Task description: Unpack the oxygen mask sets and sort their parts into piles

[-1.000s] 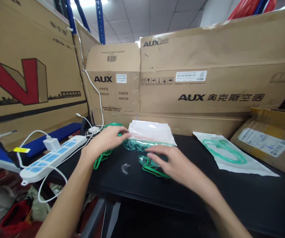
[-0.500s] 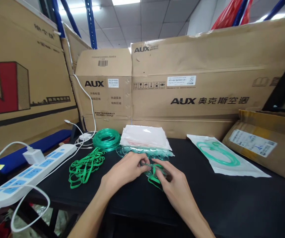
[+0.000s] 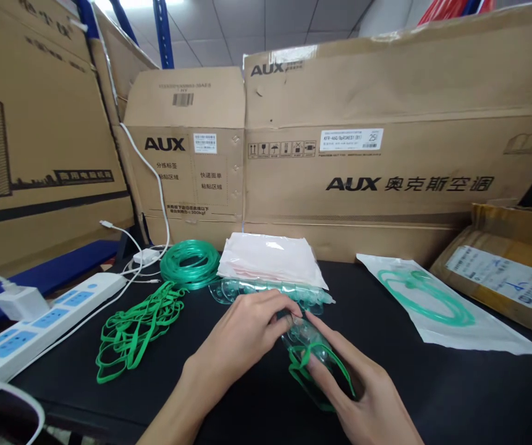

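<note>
Both of my hands grip one clear green plastic mask (image 3: 309,346) with a green elastic strap, just above the black table (image 3: 455,383). My left hand (image 3: 242,337) pinches its upper end with closed fingers. My right hand (image 3: 363,395) cradles its lower part, fingers curled round the strap. Right behind them lies a row of more clear green masks (image 3: 270,290) under a stack of white plastic bags (image 3: 270,259). A loose pile of green elastic straps (image 3: 136,327) lies to the left, with a coil of green tubing (image 3: 189,262) behind it.
A sealed bag with green tubing (image 3: 427,296) lies at the right. A white power strip (image 3: 38,321) with charger and cables runs along the left edge. Large AUX cardboard boxes (image 3: 386,154) wall the back, and a brown parcel (image 3: 502,272) sits far right.
My hands came together from apart on the table, took hold of one mask and drew it toward me. The view shifted left and closer.
</note>
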The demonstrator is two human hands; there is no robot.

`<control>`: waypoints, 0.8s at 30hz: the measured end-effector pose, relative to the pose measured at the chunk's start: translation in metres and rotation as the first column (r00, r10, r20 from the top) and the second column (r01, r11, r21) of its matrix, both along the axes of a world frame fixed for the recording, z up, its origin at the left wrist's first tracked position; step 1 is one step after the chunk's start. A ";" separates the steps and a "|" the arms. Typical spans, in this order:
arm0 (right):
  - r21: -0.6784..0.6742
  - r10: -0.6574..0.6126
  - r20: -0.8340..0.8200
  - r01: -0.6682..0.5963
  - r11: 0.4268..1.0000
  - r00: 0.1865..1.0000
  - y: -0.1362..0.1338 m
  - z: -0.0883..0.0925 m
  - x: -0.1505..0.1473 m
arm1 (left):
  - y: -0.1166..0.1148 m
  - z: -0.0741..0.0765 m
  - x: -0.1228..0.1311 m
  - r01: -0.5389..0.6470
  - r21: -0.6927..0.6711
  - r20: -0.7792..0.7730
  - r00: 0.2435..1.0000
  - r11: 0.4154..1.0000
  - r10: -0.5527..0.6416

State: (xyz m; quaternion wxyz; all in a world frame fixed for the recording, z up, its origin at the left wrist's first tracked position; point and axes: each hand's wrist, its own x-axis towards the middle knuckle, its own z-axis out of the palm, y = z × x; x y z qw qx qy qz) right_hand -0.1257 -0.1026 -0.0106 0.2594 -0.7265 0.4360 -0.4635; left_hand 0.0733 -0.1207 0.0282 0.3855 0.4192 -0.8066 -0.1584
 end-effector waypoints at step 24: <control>0.179 -0.202 0.382 0.143 0.973 0.902 0.012 -0.009 -0.006 | 0.014 0.010 -0.012 0.080 0.220 0.007 0.997 0.972 -0.083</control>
